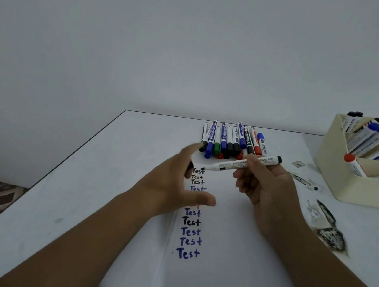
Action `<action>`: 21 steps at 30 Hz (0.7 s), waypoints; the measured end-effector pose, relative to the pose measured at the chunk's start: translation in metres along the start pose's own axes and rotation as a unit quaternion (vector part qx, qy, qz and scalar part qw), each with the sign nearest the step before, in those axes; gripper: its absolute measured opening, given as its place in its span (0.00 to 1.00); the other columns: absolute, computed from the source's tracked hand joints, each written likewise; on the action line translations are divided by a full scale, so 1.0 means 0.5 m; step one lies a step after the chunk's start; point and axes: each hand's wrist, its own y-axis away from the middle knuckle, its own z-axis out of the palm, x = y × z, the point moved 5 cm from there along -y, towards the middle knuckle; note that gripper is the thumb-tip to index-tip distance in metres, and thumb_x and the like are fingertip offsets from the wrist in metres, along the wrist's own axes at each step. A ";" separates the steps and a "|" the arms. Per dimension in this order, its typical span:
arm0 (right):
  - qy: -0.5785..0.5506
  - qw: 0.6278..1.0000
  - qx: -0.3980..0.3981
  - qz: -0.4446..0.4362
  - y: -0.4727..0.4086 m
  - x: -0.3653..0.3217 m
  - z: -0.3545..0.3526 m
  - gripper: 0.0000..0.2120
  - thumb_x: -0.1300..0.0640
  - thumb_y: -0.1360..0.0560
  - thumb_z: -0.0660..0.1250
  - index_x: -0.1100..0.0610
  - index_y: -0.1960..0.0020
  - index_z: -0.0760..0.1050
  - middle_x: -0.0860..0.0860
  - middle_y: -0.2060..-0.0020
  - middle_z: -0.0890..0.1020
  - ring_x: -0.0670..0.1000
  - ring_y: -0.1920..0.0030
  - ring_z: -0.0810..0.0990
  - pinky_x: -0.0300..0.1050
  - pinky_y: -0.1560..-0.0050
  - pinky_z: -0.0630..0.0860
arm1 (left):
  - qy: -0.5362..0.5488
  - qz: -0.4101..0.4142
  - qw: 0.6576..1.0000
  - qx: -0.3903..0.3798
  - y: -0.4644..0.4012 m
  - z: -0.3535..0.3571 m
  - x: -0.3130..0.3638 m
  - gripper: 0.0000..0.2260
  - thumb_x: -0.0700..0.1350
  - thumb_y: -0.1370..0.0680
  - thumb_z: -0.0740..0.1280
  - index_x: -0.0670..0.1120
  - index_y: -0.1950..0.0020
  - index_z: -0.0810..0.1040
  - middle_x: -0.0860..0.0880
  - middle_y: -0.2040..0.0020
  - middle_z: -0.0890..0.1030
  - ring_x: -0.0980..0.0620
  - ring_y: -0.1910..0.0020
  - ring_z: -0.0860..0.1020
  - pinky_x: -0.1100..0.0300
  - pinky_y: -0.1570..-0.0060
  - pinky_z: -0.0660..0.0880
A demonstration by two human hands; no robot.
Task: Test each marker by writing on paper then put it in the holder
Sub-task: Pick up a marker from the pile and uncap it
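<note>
Nearest, at six o'clock, the sheet of paper (232,232) with its column of "Test" words (190,231) in blue and black climbing toward twelve. Over the column's upper part, the left hand (174,184), blurred, fingers spread wide and holding nothing, thumb out toward three o'clock; probably steadying the sheet for writing. Just to its three o'clock, the right hand (264,188), fingers curled round a black whiteboard marker (243,163), uncapped, black cap seated on its tail, nib aimed toward nine o'clock at the topmost word, seemingly placed for another test there. Beyond, at twelve o'clock, the untested markers (230,140) bunched side by side on the table (98,180), within easy reach. Farthest, at two o'clock, the cream holder (331,165), tested markers leaning in its compartments, kept on the right-hand side for dropping in.
</note>
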 end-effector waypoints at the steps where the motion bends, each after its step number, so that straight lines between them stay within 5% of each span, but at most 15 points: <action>1: -0.011 1.000 0.012 0.001 -0.003 -0.001 -0.005 0.10 0.55 0.21 0.67 0.63 0.47 0.79 0.59 0.64 0.83 0.53 0.67 0.77 0.44 0.66 0.75 | 0.001 -0.006 1.000 0.011 -0.003 -0.004 -0.014 0.53 0.77 0.42 0.68 0.63 0.23 0.51 0.59 0.51 0.69 0.60 0.56 0.70 0.63 0.56 0.69; 5: -0.034 0.999 0.027 0.009 -0.010 0.003 -0.011 0.09 0.55 0.21 0.67 0.60 0.47 0.79 0.57 0.65 0.83 0.52 0.68 0.77 0.43 0.67 0.76 | -0.082 -0.052 0.995 0.018 -0.015 -0.008 -0.065 0.48 0.77 0.33 0.61 0.54 0.21 0.53 0.56 0.39 0.68 0.57 0.40 0.65 0.55 0.37 0.67; 11: -0.034 0.999 0.025 0.009 -0.012 0.007 -0.013 0.10 0.53 0.22 0.69 0.60 0.47 0.79 0.57 0.65 0.82 0.52 0.68 0.78 0.43 0.66 0.76 | -0.221 -0.048 0.970 -0.092 -0.026 0.017 -0.086 0.51 0.82 0.35 0.46 0.54 0.19 0.47 0.55 0.22 0.60 0.53 0.23 0.56 0.50 0.26 0.53; 15: -0.038 0.999 0.023 0.009 -0.013 0.008 -0.014 0.08 0.54 0.22 0.68 0.58 0.50 0.79 0.56 0.66 0.82 0.51 0.68 0.78 0.43 0.66 0.77 | -0.153 -0.065 0.979 -0.117 -0.016 0.014 -0.085 0.45 0.77 0.29 0.55 0.60 0.19 0.41 0.57 0.18 0.49 0.57 0.20 0.48 0.51 0.22 0.44; 21: -0.038 0.999 0.019 0.011 -0.015 0.011 -0.012 0.06 0.55 0.21 0.68 0.57 0.49 0.80 0.55 0.67 0.82 0.51 0.68 0.78 0.42 0.66 0.77 | -0.124 -0.092 0.983 -0.095 -0.017 0.008 -0.094 0.48 0.78 0.33 0.63 0.62 0.20 0.48 0.63 0.20 0.37 0.51 0.20 0.53 0.47 0.22 0.53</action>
